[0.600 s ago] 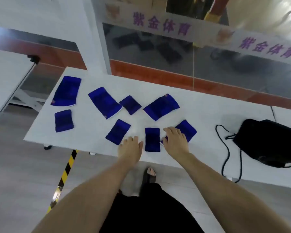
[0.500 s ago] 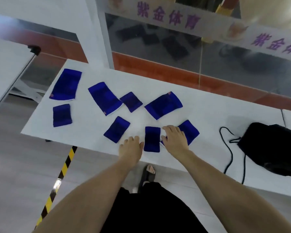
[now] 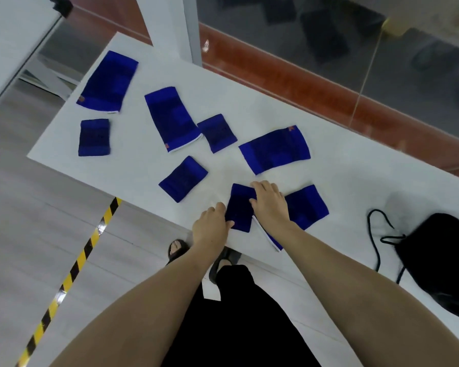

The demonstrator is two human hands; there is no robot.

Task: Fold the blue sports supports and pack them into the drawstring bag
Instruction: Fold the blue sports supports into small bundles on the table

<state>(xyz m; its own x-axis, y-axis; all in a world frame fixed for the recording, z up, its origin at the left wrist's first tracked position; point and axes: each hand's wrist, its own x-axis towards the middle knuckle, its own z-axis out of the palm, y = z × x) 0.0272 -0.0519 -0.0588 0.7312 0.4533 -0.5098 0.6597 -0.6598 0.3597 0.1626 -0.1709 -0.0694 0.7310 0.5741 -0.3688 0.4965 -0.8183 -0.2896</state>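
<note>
Several blue sports supports lie flat on the white table [image 3: 355,181]. A small blue support [image 3: 240,210] sits near the front edge between my hands. My left hand [image 3: 210,225] touches its left edge with the thumb on the cloth. My right hand [image 3: 272,202] lies over its right edge, fingers spread flat, and covers part of a larger blue support [image 3: 306,205]. The black drawstring bag [image 3: 440,258] lies at the right, its cord [image 3: 376,234] looped on the table.
More blue supports lie farther back: a large one [image 3: 108,82] and a small one [image 3: 94,137] at the left, others [image 3: 172,119] [image 3: 217,132] [image 3: 274,149] [image 3: 183,178] in the middle. A glass wall with a red sill [image 3: 302,83] runs behind. Yellow-black floor tape [image 3: 72,271] lies left.
The camera tipped down and closer. My left hand moved right onto the small support's left edge, and my right hand slid left over its right edge.
</note>
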